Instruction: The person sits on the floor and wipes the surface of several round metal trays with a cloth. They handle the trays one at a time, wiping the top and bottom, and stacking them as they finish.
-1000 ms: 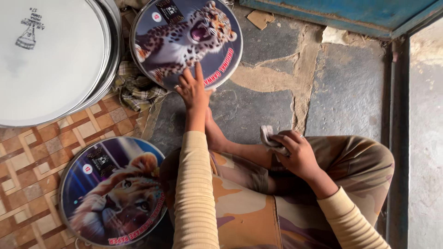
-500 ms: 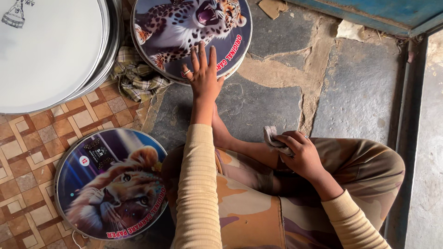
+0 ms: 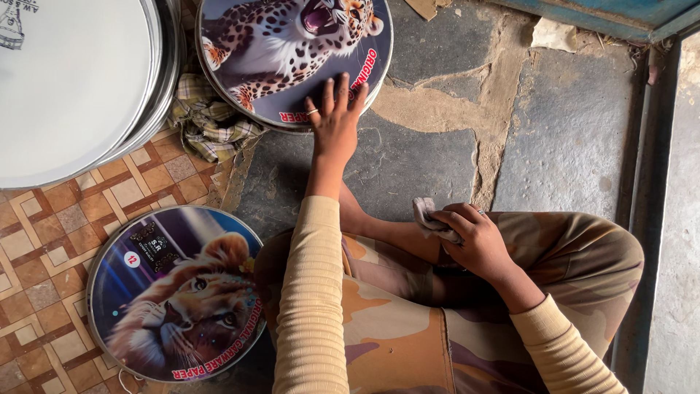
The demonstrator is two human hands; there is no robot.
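Looking down from the head camera, the floor splits in two: rough grey stone slabs (image 3: 561, 138) with pale mortar seams on the right, and a patterned mat of brown and cream squares (image 3: 58, 241) on the left. A blue painted sill (image 3: 605, 14) runs along the top right corner, and a dark metal strip edges the stone on the far right.

The person sits cross-legged in camouflage trousers with ribbed cream sleeves. The left hand (image 3: 335, 117) stretches forward, fingers spread and flat, palm pressing on the near rim of the leopard disc (image 3: 284, 51); it grips nothing. That disc is round, glossy, printed with a roaring spotted cat on a purple ground with red lettering along the edge, and it lies on top of a stack at the top centre, partly over stone.

The right hand (image 3: 474, 241) rests on the knee, fingers curled closed around a small grey cloth (image 3: 430, 219).

A checked rag (image 3: 208, 120) lies crumpled beside the stack. A lion-printed disc (image 3: 179, 292) lies on the mat near the left knee. Plain white discs (image 3: 69, 80) are stacked at top left.
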